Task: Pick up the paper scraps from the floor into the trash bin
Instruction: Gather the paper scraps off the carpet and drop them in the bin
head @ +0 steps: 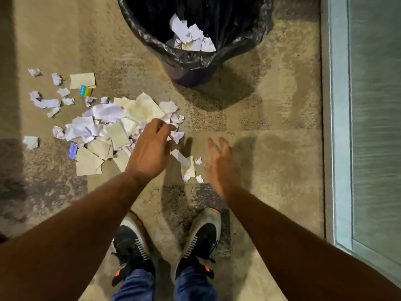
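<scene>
Left hand low over near edge of paper scraps, fingers loosely curled, nothing clearly held. Right hand spread, fingers straight, empty, just beside a few small strays. Main heap spread on floor left of trash bin. Black-lined bin ahead, several scraps already inside. Black shoes below.

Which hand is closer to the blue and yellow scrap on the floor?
Left. The left hand reaches over the big scrap pile, below and right of the blue and yellow scrap. The right hand hangs open farther right, beyond the small scraps.
</scene>
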